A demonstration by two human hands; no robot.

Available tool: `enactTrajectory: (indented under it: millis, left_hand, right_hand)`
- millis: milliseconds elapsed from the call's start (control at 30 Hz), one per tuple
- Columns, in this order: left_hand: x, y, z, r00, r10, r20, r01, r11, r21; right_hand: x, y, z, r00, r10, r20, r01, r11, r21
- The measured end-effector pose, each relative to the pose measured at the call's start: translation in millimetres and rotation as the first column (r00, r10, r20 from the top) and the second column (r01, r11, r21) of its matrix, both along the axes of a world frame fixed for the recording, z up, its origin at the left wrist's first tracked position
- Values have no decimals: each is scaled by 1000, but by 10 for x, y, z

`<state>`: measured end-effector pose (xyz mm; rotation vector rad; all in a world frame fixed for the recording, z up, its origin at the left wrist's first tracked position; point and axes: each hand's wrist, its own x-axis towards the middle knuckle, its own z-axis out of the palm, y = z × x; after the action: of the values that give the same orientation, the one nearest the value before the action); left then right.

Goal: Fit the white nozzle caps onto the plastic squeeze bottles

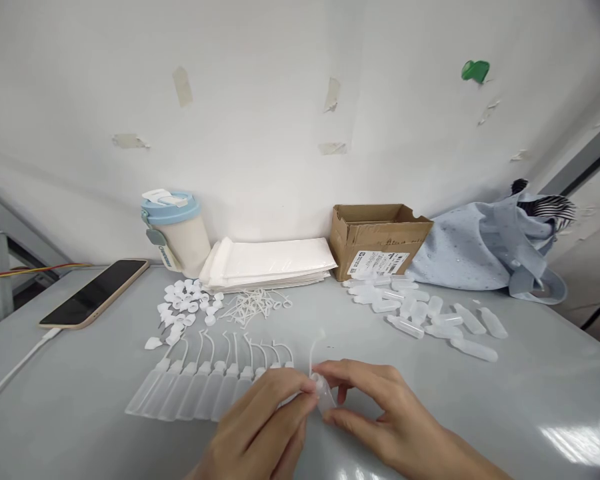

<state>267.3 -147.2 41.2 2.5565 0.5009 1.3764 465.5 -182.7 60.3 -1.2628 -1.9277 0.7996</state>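
Note:
A small translucent plastic bottle stands between my hands at the front middle of the table, a thin bent white tube rising from its neck. My right hand grips the bottle's body between thumb and fingers. From the other side, my left hand pinches at the neck, where its fingertips hide the join. Left of that, a row of similar bottles lies side by side with bent tubes in their necks; my left hand covers the row's right end.
Behind the row lie a pile of white caps and loose bent tubes. Several tubeless bottles are scattered at right. A phone, cup, white packets, cardboard box and blue bag line the back.

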Motion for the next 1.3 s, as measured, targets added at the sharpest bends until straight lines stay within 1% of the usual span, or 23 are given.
enactTrajectory:
  millis: [67,133,233,300,400,467,600,700,733,800,867,933,967,1033,1133,1200,1233,1300]
  left_hand:
    - [-4,-21,1,999,32,18,-33,999,21]
    - [-6,-33,2,997,72,21,-72,997,8]
    - [2,-27,13,991,133,30,-132,991,-36]
    - [14,-18,29,988,151,33,-148,986,-77]
    - [30,-17,43,994,113,4,-112,987,-117]
    - [37,-27,32,996,91,9,-90,990,-111]
    - [40,-41,-6,996,82,42,-79,995,-60]
    - [31,-34,-11,998,57,-10,-56,998,3]
    - [28,-31,-8,999,41,-32,-40,999,21]
    - [25,-28,4,999,11,-49,-9,999,32]
    - [22,-28,23,1000,17,-22,-17,1000,-15]
    - [16,-29,47,998,58,0,-58,994,-93]
    - [11,-29,60,997,74,-12,-75,989,-127]
    - [-2,-23,75,996,76,-52,-83,985,-149]
    - [-12,2,54,991,20,-131,-34,994,-103]
    - [-2,28,11,987,17,-161,-28,997,-67]
    - [8,42,-12,989,23,-149,-28,999,-34]
    - [34,65,-48,996,46,-73,-42,998,46]
  right_hand:
    - [2,4,-10,999,-20,-47,21,999,26]
    - [6,9,-16,996,-36,-87,39,999,35]
    - [2,17,-13,990,-56,-127,57,998,3]
    - [-11,21,-2,985,-58,-161,53,998,-35]
    - [-32,19,13,972,-51,-228,31,995,-92]
    - [-38,12,12,965,-52,-258,20,992,-124]
    - [-42,0,-2,956,-55,-289,3,984,-178]
    - [-60,5,5,947,-74,-311,-9,966,-257]
    - [-69,9,11,936,-77,-344,-30,954,-297]
    - [-82,22,25,884,-79,-461,-115,918,-378]
    - [-82,37,38,805,-77,-589,-228,875,-426]
    - [-66,51,50,740,-67,-669,-322,838,-440]
    - [-55,56,56,718,-60,-694,-360,821,-443]
    - [-37,60,66,670,-45,-741,-422,798,-430]
    - [-30,56,68,602,-56,-796,-484,768,-420]
    - [-37,52,55,559,-84,-825,-522,737,-429]
    - [-41,51,47,536,-97,-838,-543,721,-431]
    - [-49,55,30,500,-107,-859,-579,696,-424]
